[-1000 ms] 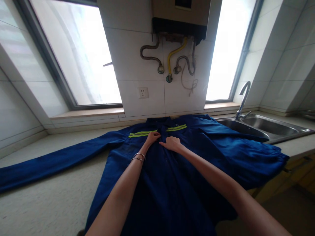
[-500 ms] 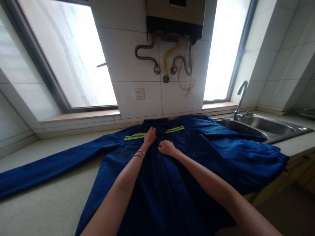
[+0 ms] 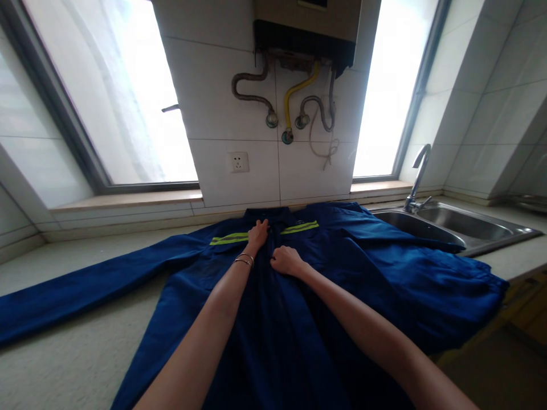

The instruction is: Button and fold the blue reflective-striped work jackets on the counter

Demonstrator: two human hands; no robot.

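A dark blue work jacket with yellow-green chest stripes lies spread on the counter, collar toward the wall. Its left-side sleeve stretches out flat, while the right-side one lies bunched near the sink. My left hand, a bracelet on its wrist, is closed on the jacket's front edge just below the collar. Slightly lower and to the right, my right hand is curled into a fist around the front placket. The fingertips of both hands are partly hidden, so any zipper pull between them cannot be made out.
The pale counter runs along a tiled wall. At the right stand a steel double sink and a faucet. A water heater with hoses hangs above, near a wall socket. Windows flank it.
The camera view has shifted slightly. Both hands stay closed at nearly the same places on the jacket front, and the jacket lies much as before.
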